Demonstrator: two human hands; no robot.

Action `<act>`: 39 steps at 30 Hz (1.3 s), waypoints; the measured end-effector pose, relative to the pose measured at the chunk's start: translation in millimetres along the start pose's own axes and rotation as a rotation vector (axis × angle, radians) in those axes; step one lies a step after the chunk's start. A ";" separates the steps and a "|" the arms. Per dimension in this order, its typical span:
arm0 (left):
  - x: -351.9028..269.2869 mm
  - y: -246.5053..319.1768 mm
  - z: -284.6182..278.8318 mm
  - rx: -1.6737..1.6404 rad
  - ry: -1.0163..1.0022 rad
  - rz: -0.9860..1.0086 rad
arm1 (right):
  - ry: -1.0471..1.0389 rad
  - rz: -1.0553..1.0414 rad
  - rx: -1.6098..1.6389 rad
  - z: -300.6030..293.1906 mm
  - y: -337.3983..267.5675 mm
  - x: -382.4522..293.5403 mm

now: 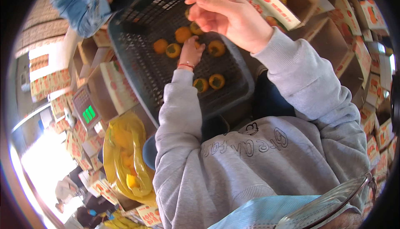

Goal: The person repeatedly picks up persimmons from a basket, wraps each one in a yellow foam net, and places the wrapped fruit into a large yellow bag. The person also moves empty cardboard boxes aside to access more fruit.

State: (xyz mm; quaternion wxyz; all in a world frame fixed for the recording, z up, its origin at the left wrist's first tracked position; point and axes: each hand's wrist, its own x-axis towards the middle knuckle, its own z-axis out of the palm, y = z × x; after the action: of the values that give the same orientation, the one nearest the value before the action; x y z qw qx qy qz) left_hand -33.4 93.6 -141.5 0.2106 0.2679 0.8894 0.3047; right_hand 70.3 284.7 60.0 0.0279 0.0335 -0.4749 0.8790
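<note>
My left hand reaches down into a dark plastic crate, its fingers around an orange persimmon that shows between them. More persimmons lie on the crate's slotted floor: one at the left, one close to my left hand, one to its right and a pair nearer my body, one of them with its green calyx up. Raised over the crate's right rim, my right hand has loosely curled, parted fingers and no object visible in it.
Left of the crate are an open carton, a scale with a lit green display and a yellow plastic bag. Printed fruit cartons crowd the right side. Someone in blue jeans is beyond the crate's far left corner.
</note>
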 end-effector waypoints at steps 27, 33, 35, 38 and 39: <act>-556.4 54.0 -166.0 0.715 0.891 -0.427 | -0.842 0.009 -0.811 170.8 99.2 -75.1; -588.2 127.3 -166.4 0.274 1.083 -0.371 | -0.972 -0.555 -0.848 267.7 105.4 -92.6; -590.6 148.3 -173.3 0.314 0.987 -0.171 | -1.053 -0.615 -0.826 305.8 113.9 -92.4; -587.1 174.4 -176.3 0.229 0.735 0.183 | -1.267 -0.500 -1.082 347.7 132.0 -86.4; -582.9 179.1 -175.3 0.172 0.640 0.245 | -1.327 -0.510 -1.239 357.2 139.2 -82.9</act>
State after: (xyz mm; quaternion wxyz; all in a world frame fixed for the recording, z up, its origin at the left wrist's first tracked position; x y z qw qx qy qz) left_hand 382.2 -214.0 226.2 -0.1402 0.2803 0.8941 0.3200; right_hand 153.3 -91.8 132.2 -0.0439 0.6092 -0.7549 0.2388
